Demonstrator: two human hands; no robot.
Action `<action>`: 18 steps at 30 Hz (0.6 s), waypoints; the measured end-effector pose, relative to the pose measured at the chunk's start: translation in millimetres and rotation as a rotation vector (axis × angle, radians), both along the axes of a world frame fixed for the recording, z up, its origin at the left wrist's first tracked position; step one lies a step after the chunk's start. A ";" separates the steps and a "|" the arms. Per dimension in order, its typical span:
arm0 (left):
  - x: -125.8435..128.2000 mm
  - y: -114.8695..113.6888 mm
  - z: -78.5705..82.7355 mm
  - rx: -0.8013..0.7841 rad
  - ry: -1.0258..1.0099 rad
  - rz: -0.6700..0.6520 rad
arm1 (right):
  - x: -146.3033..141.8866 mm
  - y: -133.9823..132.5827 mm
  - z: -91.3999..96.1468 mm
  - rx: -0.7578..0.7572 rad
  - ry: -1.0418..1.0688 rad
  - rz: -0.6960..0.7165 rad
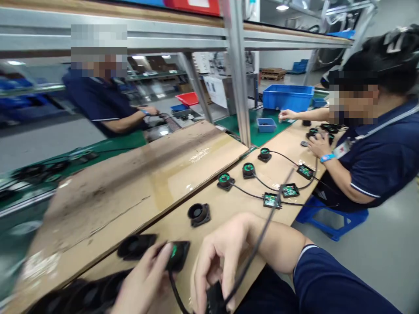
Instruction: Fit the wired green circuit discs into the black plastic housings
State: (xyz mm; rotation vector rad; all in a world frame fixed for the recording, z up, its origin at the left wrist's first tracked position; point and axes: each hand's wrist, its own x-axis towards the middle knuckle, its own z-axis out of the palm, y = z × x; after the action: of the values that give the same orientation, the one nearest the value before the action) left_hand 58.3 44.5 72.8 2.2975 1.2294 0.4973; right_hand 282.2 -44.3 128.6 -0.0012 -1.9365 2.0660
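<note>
My left hand (145,279) sits at the bottom of the view, its fingertips on a black square part with a green centre (176,255) lying on the cardboard-covered bench (229,205). My right hand (222,257) is curled in a pinch around a small black piece (216,298) from which a black cable (262,231) runs up and right. A second black housing (135,246) lies just left of the left hand. A lone black round part (198,213) rests further up the bench.
Three green-centred parts (248,170) wired to small green circuit boards (290,190) lie further along. A co-worker in dark blue sits at the right on a blue stool (330,218), handling black parts. Another person works across the line. Blue bins (288,97) stand behind.
</note>
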 end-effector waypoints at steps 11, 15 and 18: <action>-28.8 -31.7 38.3 -0.217 -0.189 -0.010 | -52.6 -21.2 -54.3 -0.084 -0.401 -0.374; -119.3 -56.3 105.3 -0.642 -0.207 0.133 | -42.2 -9.6 -41.2 -0.119 -0.407 -0.576; -193.6 -73.3 163.0 -0.638 -0.151 0.328 | -41.1 -3.2 -46.2 -0.135 -0.455 -0.629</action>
State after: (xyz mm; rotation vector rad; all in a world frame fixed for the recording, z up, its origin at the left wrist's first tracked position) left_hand -135.4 -28.8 235.8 1.5126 1.4404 0.3161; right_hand 241.1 -47.5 82.4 -1.0470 -1.6945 1.8396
